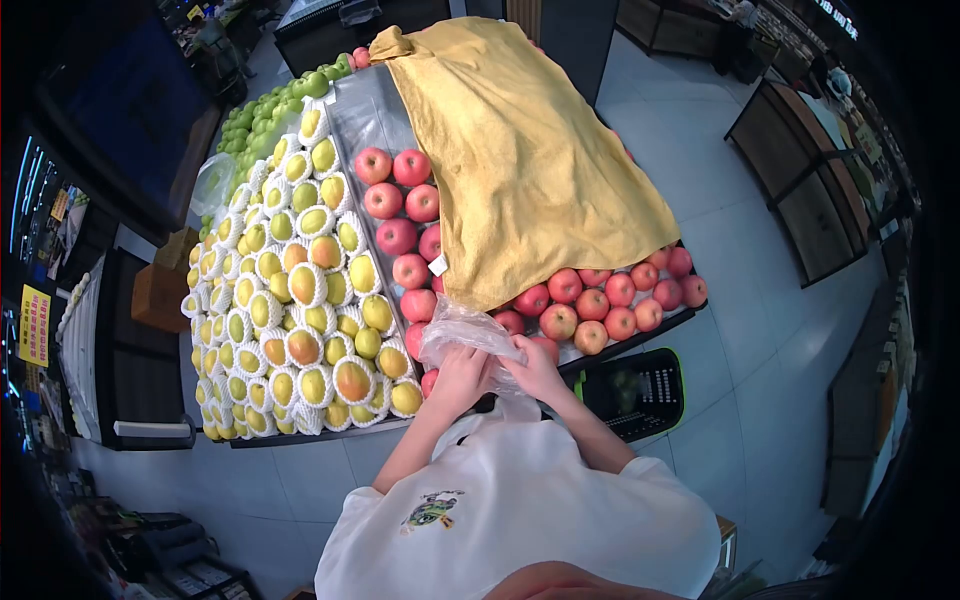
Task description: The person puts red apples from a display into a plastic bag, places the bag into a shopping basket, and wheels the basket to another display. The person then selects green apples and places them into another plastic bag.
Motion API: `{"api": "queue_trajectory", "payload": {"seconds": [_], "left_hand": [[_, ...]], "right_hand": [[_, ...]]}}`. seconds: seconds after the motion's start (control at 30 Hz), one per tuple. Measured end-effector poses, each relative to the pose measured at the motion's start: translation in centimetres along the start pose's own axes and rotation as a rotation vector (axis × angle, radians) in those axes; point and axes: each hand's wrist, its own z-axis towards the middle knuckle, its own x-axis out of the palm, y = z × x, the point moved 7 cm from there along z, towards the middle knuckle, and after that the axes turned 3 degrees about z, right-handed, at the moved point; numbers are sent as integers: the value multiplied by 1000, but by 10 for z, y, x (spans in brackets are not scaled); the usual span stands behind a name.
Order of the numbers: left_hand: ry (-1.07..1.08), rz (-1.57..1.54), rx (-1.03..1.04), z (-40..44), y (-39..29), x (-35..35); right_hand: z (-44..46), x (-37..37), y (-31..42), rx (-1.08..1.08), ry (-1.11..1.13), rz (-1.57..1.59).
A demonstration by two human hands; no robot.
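Note:
A clear plastic bag (452, 328) is held in front of my body, over the front edge of the red apples (592, 305). My left hand (468, 372) is closed on the bag's near left side. On the other side, my right hand (533, 368) grips the bag too, its fingers bent into the film. Both hands sit close together, and the plastic bunches up between and above them. A yellow cloth (535, 150) lies over much of the apple pile, leaving apples showing along its left and front edges.
Left of the apples are yellow pears (303, 285) in white foam nets, with green fruit (262, 118) behind. A black and green basket (632, 393) stands at my right, with green items inside. Wooden display units (800, 180) stand further right. People are far off at the back.

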Motion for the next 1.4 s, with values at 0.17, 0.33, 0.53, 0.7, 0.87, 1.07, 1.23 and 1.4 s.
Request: {"api": "queue_trajectory", "payload": {"seconds": [0.17, 0.33, 0.53, 0.7, 0.87, 1.07, 1.23, 1.4], "left_hand": [[123, 35, -74, 5, 8, 22], [191, -46, -93, -2, 29, 38], [6, 31, 53, 8, 0, 13], [546, 169, -51, -8, 30, 72], [332, 149, -202, 3, 17, 49], [239, 188, -112, 2, 6, 45], [201, 157, 155, 0, -35, 32], [148, 54, 166, 8, -53, 26]], "right_hand": [[0, -10, -50, 143, -204, 340], [-10, -45, -5, -110, -263, -292], [-29, -28, 104, -349, 13, -55], [-24, 25, 75, -164, 490, 149], [14, 11, -21, -6, 198, -708], [18, 2, -26, -95, 54, -747], [23, -19, -17, -170, -260, -799], [17, -30, -13, -201, -400, -948]]}}
